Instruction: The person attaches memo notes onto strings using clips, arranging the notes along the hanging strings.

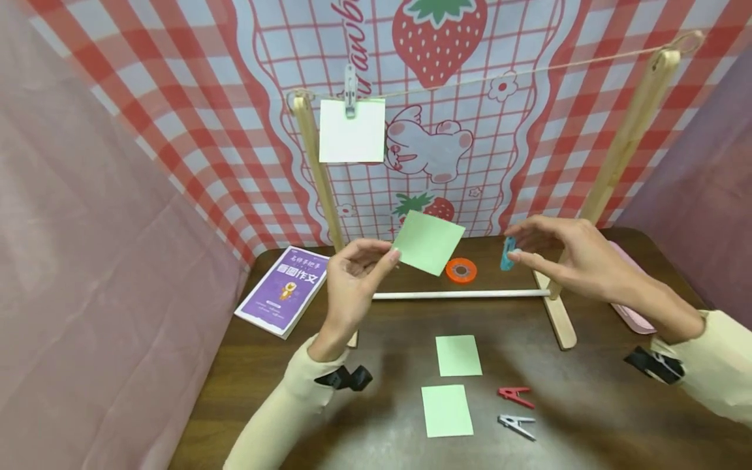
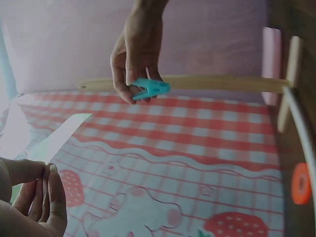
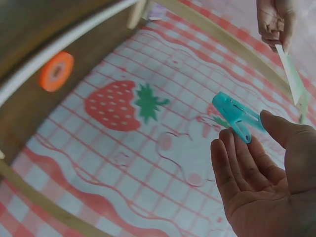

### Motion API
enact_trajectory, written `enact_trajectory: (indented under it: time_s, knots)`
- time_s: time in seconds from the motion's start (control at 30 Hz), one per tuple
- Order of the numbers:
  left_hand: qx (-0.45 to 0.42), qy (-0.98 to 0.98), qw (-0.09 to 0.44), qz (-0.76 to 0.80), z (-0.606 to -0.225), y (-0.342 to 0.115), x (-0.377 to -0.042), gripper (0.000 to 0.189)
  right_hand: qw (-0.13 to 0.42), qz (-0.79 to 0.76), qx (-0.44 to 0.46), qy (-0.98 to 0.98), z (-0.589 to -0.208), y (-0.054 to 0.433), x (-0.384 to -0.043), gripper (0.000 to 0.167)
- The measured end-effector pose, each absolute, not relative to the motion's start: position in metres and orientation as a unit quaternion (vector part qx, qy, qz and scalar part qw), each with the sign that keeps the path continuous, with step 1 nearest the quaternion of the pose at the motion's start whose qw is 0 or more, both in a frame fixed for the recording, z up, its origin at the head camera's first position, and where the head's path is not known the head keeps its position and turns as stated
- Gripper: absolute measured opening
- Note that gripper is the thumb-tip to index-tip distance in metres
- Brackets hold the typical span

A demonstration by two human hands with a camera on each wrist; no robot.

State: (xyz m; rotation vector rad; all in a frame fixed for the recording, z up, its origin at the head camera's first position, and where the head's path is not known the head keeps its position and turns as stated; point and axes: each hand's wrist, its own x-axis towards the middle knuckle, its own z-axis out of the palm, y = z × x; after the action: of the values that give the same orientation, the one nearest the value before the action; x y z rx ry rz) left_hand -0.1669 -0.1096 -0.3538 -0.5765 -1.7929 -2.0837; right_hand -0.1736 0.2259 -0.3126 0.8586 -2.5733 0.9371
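My left hand (image 1: 354, 277) pinches a pale green paper square (image 1: 430, 243) by its left edge, raised in front of the string. To the right, my right hand (image 1: 566, 258) holds a turquoise clothespin (image 3: 236, 114) by its handles between thumb and fingers. A string (image 1: 540, 70) runs between two wooden posts. Near its left end a white clothespin (image 1: 350, 91) holds a pale square sheet (image 1: 352, 134). On the table lie one green square (image 1: 459, 356) and, closer to me, another green square (image 1: 448, 410). Beside them are a red clothespin (image 1: 516, 396) and a silver-grey clothespin (image 1: 517, 425).
A purple book (image 1: 284, 290) lies at the left by the left post (image 1: 320, 176). The right post (image 1: 628, 137) stands on a wooden foot; a white bar (image 1: 464, 295) joins the stand low down. Behind it sits an orange disc (image 1: 461, 270). A pink case (image 1: 634, 320) is at right.
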Motion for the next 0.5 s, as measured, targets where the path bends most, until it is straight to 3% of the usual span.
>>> enact_trajectory:
  time_s: [0.17, 0.5]
  knots:
    - [-0.209, -0.591, 0.196, -0.754, -0.333, -0.102, -0.176, 0.011, 0.158, 0.335, 0.304, -0.878, -0.288, 0.221, -0.180, 0.036]
    - [-0.181, -0.515, 0.192, -0.816, -0.297, -0.089, -0.199, 0.024, 0.233, 0.386, 0.299, -0.841, -0.240, 0.205, -0.191, 0.037]
